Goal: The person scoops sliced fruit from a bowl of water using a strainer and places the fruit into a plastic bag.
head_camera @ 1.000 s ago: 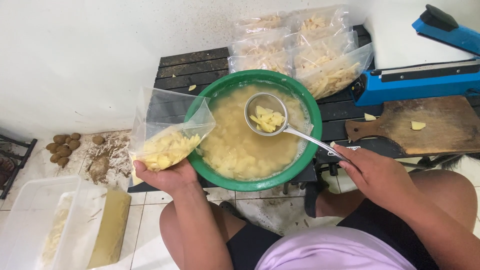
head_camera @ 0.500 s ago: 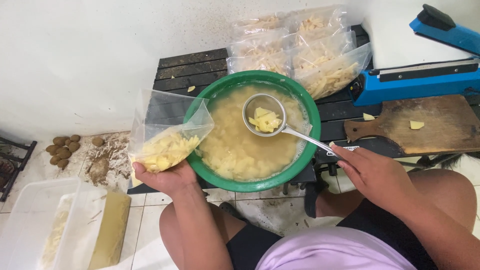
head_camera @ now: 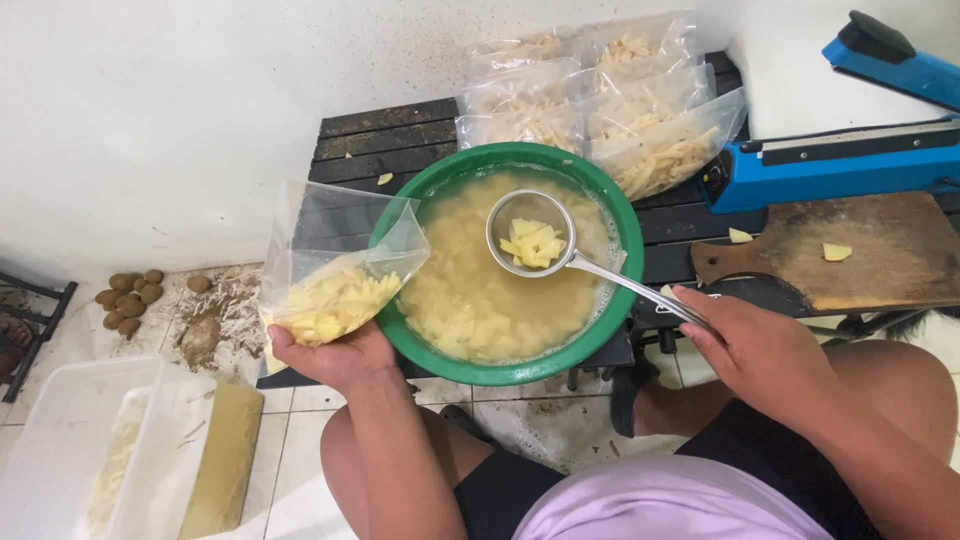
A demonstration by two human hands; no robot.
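Note:
My left hand (head_camera: pixel 330 353) holds a clear plastic bag (head_camera: pixel 335 260) partly filled with yellow cut potato pieces, its mouth open beside the rim of a green basin (head_camera: pixel 612 215). The basin holds cloudy water and many potato pieces. My right hand (head_camera: pixel 745 345) grips the handle of a metal strainer ladle (head_camera: pixel 532 236). The ladle hangs over the basin with a small heap of potato pieces in it.
Several sealed bags of potato sticks (head_camera: pixel 610 100) lie behind the basin on a dark slatted table (head_camera: pixel 375 135). A blue heat sealer (head_camera: pixel 850 160) and a wooden cutting board (head_camera: pixel 850 250) are at right. Whole potatoes (head_camera: pixel 130 295), peelings and a clear plastic tub (head_camera: pixel 70 450) sit on the floor at left.
The ladle with its potato pieces has shifted slightly left over the basin, toward the bag. The left hand and bag have stayed nearly still.

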